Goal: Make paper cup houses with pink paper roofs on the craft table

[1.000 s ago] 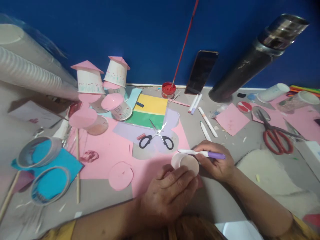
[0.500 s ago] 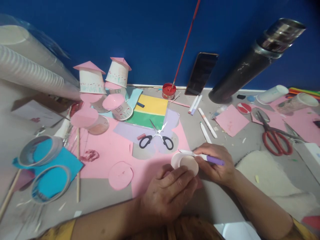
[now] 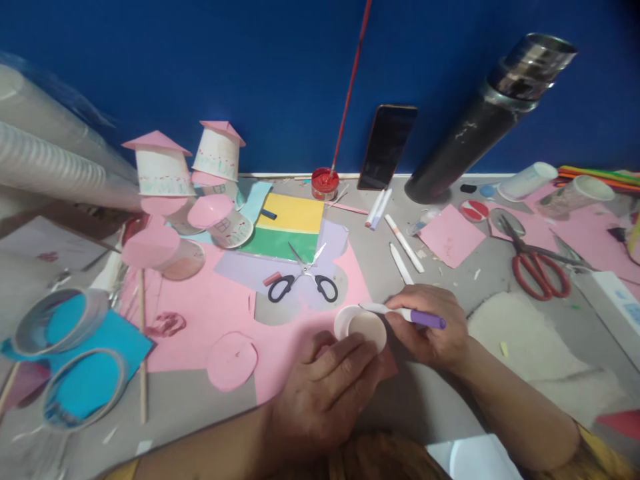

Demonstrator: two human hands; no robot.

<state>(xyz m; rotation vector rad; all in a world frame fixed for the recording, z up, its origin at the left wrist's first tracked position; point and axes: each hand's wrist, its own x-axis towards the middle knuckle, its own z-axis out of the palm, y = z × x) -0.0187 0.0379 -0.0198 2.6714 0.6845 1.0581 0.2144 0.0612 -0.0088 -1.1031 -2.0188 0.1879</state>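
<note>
My left hand (image 3: pixel 333 383) is wrapped round a small white paper cup (image 3: pixel 367 329), which lies tilted with its round base showing. In my right hand (image 3: pixel 430 327) is a marker pen (image 3: pixel 420 318) with a white barrel and a purple end. Its tip is at the cup's upper edge; whether it touches is too small to tell. Beyond the hands, scissors with black handles (image 3: pixel 304 283) lie spread on pink and lilac paper (image 3: pixel 280 347). Several more white markers (image 3: pixel 404 243) lie just past my right hand. A cut pink paper circle (image 3: pixel 232 361) is left of my left hand.
Paper cups with pink roofs (image 3: pixel 164 170) stand at the back left, beside long stacks of cups (image 3: pixel 50 163). A red paint pot (image 3: pixel 325 185) holds a brush. A phone (image 3: pixel 387 147) and a dark flask (image 3: pixel 480 127) lean at the wall. Red-handled scissors (image 3: pixel 540 275) lie right; tape rolls (image 3: pixel 85 387), left.
The view has turned slightly right, so most things sit further left in the picture. Both hands keep their hold on the cup and marker, with little change between them.
</note>
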